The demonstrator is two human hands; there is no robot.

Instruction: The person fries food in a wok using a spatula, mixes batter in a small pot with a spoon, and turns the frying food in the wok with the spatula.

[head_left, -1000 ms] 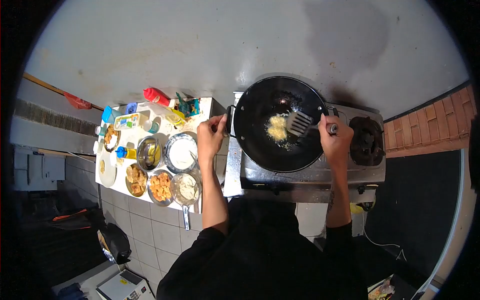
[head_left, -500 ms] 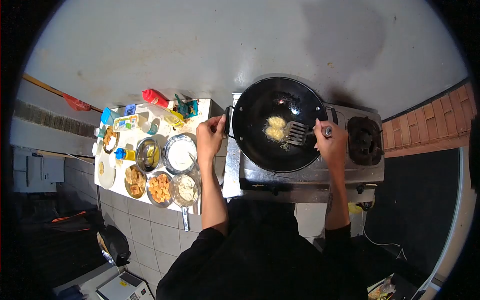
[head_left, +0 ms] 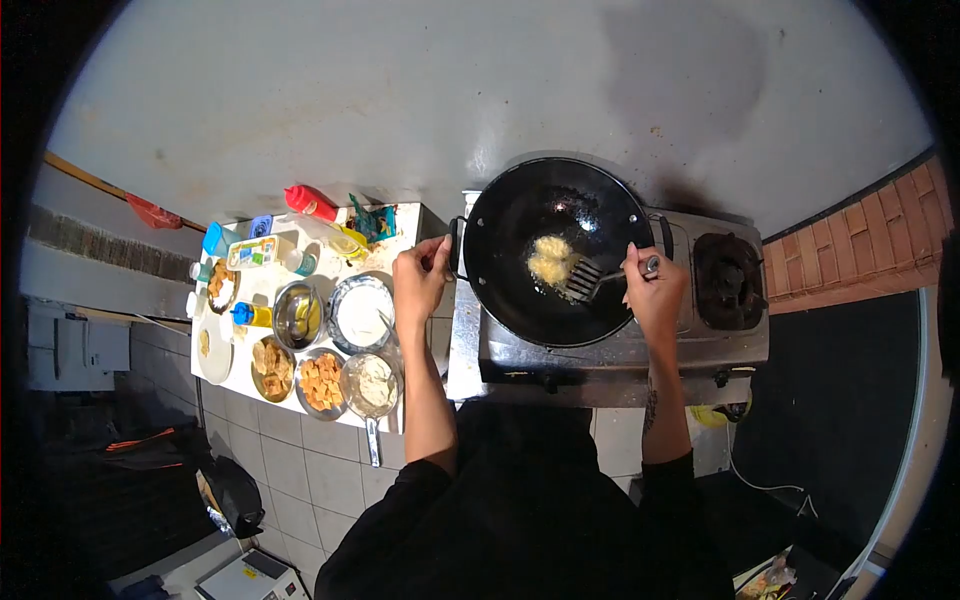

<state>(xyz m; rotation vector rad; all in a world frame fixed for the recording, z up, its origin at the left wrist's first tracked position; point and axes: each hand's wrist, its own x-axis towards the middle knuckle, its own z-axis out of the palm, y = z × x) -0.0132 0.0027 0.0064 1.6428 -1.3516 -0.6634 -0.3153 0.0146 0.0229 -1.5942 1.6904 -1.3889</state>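
A black wok (head_left: 530, 310) sits on the left side of the gas stove. My left hand (head_left: 422, 275) pinches the wok's left loop handle (head_left: 455, 247). In my right hand (head_left: 655, 288) is a slotted spatula (head_left: 582, 279), held by its handle over the wok's right side. The spatula's slotted head lies in the wok, touching or very close to the lower right of a pale yellow, battered-looking lump of food (head_left: 550, 260). Small crumbs surround the lump in shiny oil.
On a white table (head_left: 290, 402) at left stand a bowl of white powder (head_left: 361, 312), a saucepan of pale batter (head_left: 375, 385), a plate of orange-brown cubes (head_left: 322, 382) and several bottles. A second burner (head_left: 728, 278) is right of the wok, and a grey wall rises behind.
The spatula head has shifted slightly down and left and is turned at a new angle beside the food. My right hand has moved a little left. My left hand stays at the wok handle.
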